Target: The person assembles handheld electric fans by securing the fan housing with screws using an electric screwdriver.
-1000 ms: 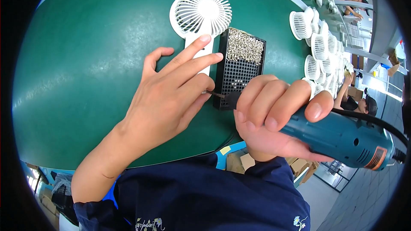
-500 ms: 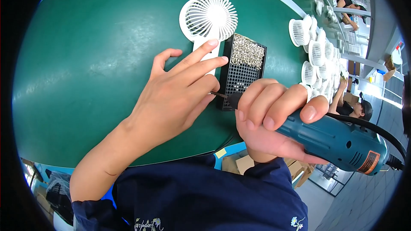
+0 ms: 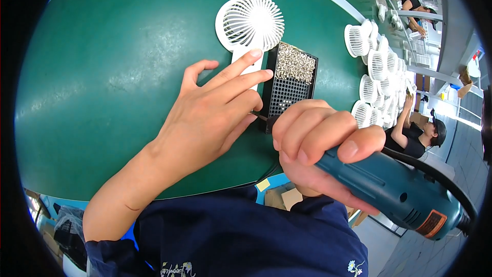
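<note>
A white handheld fan [image 3: 251, 23] with a round slatted grille lies on the green table. My left hand [image 3: 205, 105] rests over its handle, the outer fingers spread across it. The index finger and thumb close at the handle's near end, mostly hiding it. My right hand [image 3: 320, 133] is wrapped around a teal electric screwdriver [image 3: 394, 187], tilted with its body toward the lower right. Its thin bit reaches my left fingertips; the exact contact point is hidden. Just right of the handle sits a black perforated tray [image 3: 289, 90], with small silver screws [image 3: 296, 64] heaped in its far half.
Several white fan housings [image 3: 379, 64] are piled along the right side of the green table [image 3: 113, 97]. A black cable [image 3: 435, 164] runs from the screwdriver. Two other people [image 3: 417, 136] work beyond the right edge. Cardboard boxes [image 3: 292, 198] stand below the table's near edge.
My right hand and the screwdriver have moved slightly left, and the tool's rear end has swung lower. My left hand and the fan have hardly shifted.
</note>
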`<state>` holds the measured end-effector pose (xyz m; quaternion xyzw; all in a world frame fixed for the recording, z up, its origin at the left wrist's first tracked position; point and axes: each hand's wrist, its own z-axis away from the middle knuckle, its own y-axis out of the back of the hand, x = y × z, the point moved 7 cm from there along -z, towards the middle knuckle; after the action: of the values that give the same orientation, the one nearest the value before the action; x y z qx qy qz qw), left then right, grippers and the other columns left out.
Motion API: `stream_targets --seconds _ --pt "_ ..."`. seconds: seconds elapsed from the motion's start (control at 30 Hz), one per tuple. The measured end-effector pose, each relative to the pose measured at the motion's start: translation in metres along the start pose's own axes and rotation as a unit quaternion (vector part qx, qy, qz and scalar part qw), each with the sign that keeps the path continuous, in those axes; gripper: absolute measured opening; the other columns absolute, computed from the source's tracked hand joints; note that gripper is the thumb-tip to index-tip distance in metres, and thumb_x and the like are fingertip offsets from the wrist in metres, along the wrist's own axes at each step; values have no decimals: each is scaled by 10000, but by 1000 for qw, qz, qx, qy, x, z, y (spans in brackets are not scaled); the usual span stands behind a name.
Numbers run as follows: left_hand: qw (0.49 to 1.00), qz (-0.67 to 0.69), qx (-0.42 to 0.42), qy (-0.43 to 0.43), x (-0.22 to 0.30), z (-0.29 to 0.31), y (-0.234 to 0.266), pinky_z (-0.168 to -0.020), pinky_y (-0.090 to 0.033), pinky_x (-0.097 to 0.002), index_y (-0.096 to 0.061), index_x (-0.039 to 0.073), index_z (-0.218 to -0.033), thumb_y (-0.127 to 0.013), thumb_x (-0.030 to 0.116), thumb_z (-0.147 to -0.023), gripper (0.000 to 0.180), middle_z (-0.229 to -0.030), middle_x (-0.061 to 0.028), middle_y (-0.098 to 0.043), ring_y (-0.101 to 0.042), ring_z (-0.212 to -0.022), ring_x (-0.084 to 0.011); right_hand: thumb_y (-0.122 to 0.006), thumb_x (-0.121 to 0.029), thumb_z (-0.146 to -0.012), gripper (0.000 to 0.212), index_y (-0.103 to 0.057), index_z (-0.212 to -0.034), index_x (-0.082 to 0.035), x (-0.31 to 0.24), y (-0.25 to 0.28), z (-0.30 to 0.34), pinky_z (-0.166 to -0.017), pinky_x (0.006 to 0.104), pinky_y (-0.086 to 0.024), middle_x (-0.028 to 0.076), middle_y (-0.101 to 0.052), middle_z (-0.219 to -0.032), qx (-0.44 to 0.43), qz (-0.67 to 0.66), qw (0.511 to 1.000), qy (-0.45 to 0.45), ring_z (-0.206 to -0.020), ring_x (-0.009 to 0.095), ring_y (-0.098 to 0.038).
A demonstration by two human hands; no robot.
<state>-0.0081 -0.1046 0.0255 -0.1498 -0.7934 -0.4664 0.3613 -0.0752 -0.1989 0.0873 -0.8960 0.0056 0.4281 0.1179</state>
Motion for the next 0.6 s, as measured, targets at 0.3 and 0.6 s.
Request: stream_targets --seconds 0.3,0.6 --pt "1000 -3 -7 4 -1 1 -2 -1016 -321 -480 -595 110 -855 -749 49 -760 191 -1358 -27 -579 -429 -1396 -246 -423 -800 -856 777 -479 -1119 -71 -17 42 -5 -427 326 -406 82 -508 -744 94 -42 993 54 -492 192 -476" --pt "999 -13 -29 10 -2 0 -2 -1027 -318 -481 -590 115 -850 -746 51 -764 190 -1373 -26 -580 -421 -1403 -263 -380 -882 -792 907 -444 -1098 -30 -14 60 12 -469 348 -433 124 -509 -736 103 4 993 61 -522 224 -511"
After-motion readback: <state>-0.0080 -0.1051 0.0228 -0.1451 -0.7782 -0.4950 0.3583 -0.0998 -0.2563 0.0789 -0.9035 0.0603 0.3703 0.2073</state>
